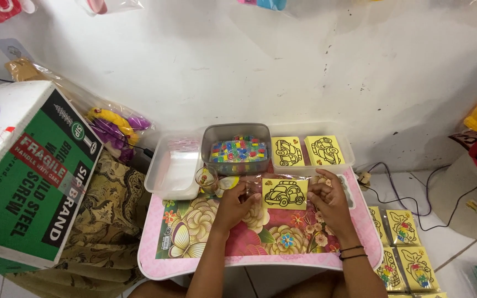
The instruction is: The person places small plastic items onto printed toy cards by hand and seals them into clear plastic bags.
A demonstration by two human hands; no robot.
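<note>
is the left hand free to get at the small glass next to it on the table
Probably not right away: the left hand is gripping the yellow car card together with the right hand. The small glass stands close beside it, with nothing between them.

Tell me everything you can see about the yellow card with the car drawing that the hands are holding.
The square yellow card with a black outline car drawing looks like thin paper inside a clear glossy sleeve. It lies flat, just above the pink floral table, near the containers. The left hand grips its left edge, the right hand its right.
</note>
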